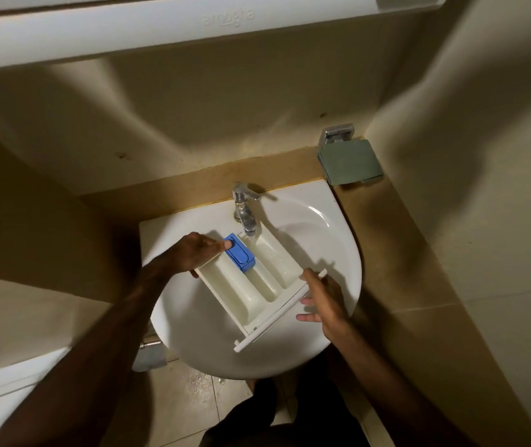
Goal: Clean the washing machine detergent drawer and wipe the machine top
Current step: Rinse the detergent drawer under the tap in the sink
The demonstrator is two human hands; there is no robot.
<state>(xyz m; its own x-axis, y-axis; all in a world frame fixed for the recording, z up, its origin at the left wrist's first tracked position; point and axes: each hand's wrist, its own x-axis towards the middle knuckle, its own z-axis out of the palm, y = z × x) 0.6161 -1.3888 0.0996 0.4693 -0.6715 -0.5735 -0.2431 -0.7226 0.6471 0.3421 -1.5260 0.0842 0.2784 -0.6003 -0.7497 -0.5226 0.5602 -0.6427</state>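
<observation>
Right now the drawer (257, 285) is held between both hands, left hand (193, 253) gripping, right hand (322, 298) loosely curled, and could be dropped if made slippery by tap (245, 211) water.

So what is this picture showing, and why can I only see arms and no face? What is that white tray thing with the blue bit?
The camera sits on a person's head and looks down, so you see only their two arms. They stand at a white sink in a small tiled room. The white tray is the detergent drawer pulled out of a washing machine, where soap goes. It has long compartments and a blue insert. The left hand grips the drawer's far end, with a finger on the blue part. The right hand holds the front panel end. Water runs from the tap into the drawer to rinse it. A green folded cloth lies on the ledge behind the sink.
</observation>
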